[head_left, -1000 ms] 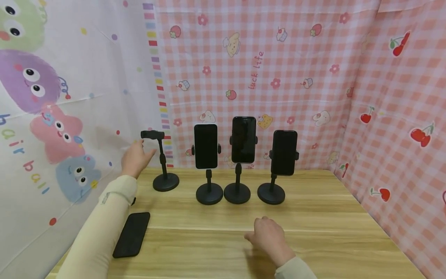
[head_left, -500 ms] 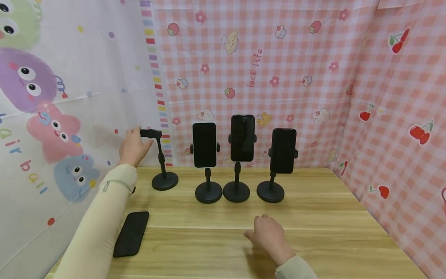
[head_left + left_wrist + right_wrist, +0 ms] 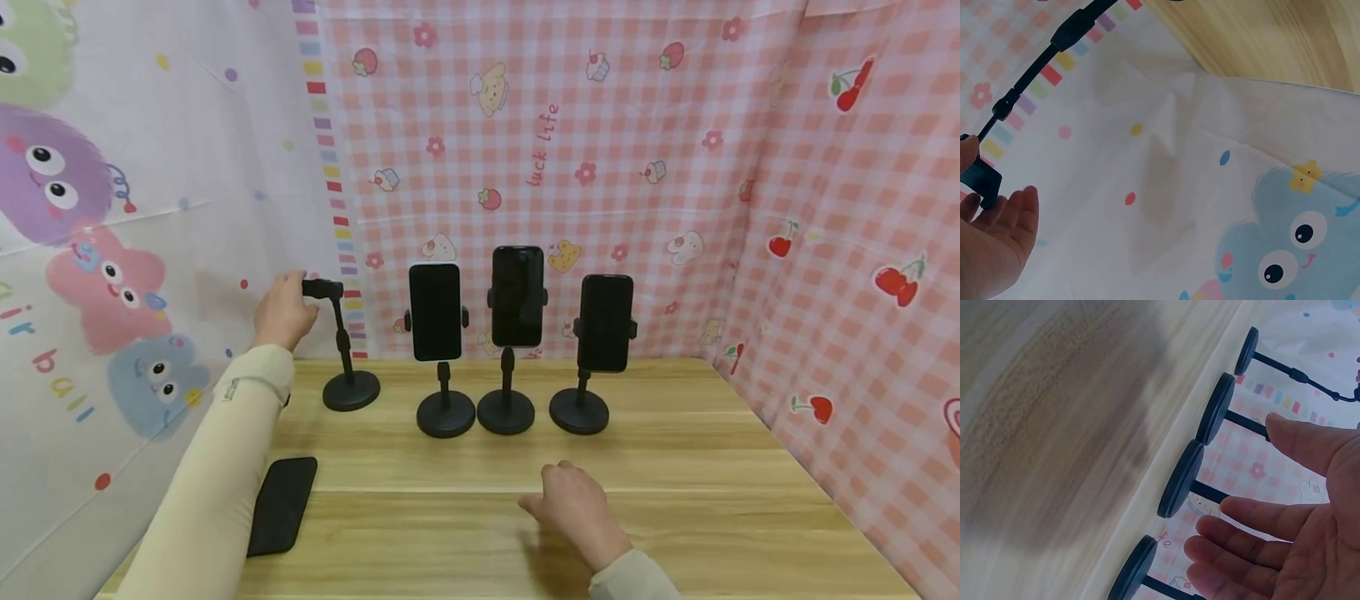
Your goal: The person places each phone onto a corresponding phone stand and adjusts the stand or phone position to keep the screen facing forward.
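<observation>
My left hand (image 3: 283, 312) is at the top of the leftmost black phone stand (image 3: 343, 340), whose holder carries no phone. In the left wrist view, its thumb and fingertips pinch the holder (image 3: 982, 181) from two sides. My right hand (image 3: 576, 510) hangs over the front of the table, holding nothing; in the right wrist view its fingers (image 3: 1235, 550) are loosely extended. A loose black phone (image 3: 283, 505) lies flat beside my left forearm, which covers part of it.
Three more stands hold upright phones: a white-edged phone (image 3: 436, 312), a taller-set phone (image 3: 517, 296) and a right-hand phone (image 3: 606, 323). Behind the wooden table (image 3: 675, 483) hang a pink checked cloth (image 3: 637, 100) and, on the left, a white cartoon cloth (image 3: 217, 150).
My left hand has moved up to the leftmost stand's holder and closed on it. The right hand stays almost still. The head view has shifted slightly.
</observation>
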A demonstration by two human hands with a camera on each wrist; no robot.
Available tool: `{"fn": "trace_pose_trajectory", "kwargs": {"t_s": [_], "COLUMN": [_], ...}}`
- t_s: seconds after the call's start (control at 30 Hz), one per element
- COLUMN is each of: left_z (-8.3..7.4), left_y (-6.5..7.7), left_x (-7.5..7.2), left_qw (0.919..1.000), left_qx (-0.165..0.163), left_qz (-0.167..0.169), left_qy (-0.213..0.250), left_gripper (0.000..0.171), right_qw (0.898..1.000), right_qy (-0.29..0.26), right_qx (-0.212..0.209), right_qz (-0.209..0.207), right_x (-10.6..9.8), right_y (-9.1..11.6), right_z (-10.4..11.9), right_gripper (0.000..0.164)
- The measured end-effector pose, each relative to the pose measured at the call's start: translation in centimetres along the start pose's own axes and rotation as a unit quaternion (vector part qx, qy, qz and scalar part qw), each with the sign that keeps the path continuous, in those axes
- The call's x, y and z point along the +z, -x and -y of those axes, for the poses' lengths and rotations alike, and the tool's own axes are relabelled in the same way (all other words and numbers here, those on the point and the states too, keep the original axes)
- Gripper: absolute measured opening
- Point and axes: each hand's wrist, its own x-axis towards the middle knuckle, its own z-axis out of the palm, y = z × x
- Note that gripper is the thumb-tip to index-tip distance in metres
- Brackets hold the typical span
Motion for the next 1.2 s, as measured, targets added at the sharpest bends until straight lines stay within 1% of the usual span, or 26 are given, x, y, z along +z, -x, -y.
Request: {"fn": "trace_pose_trajectory", "kwargs": {"t_s": [0.1,0.33,0.6,0.87,1.0,1.2], "left_z": [0.0,-0.4,-0.4,-0.7,-0.9,-0.9], "left_y": [0.0,-0.3,-0.2,-0.3,-0.4,-0.4], "left_x": [0.1,0.6,1.1,1.2,1.3,1.5], "left_qw": [1.0,0.9985,0.9967,0.996,0.9963,0.9955], "left_qx": [0.007,0.041,0.055,0.062,0.06,0.068], "left_qz": [-0.003,-0.035,-0.057,-0.058,-0.051,-0.048], "left_qy": [-0.006,-0.012,-0.021,-0.031,-0.034,-0.043], "left_gripper": [0.06,0.049,0.043,0.039,0.04,0.041], "right_qw": [1.0,1.0,1.0,0.999,0.999,0.999], "right_qy": [-0.002,-0.013,-0.02,-0.033,-0.03,-0.032], "right_qx": [-0.003,-0.011,-0.015,-0.015,-0.016,-0.014], "right_qz": [-0.005,-0.015,-0.013,-0.01,-0.011,-0.007], "right_x": [0.1,0.3,0.4,0.6,0.7,0.5], "right_y": [0.0,0.1,0.1,0.1,0.1,0.1], "right_z": [-0.1,-0.3,-0.4,-0.5,-0.4,-0.3], "right_gripper": [0.043,0.041,0.042,0.043,0.043,0.044]}}
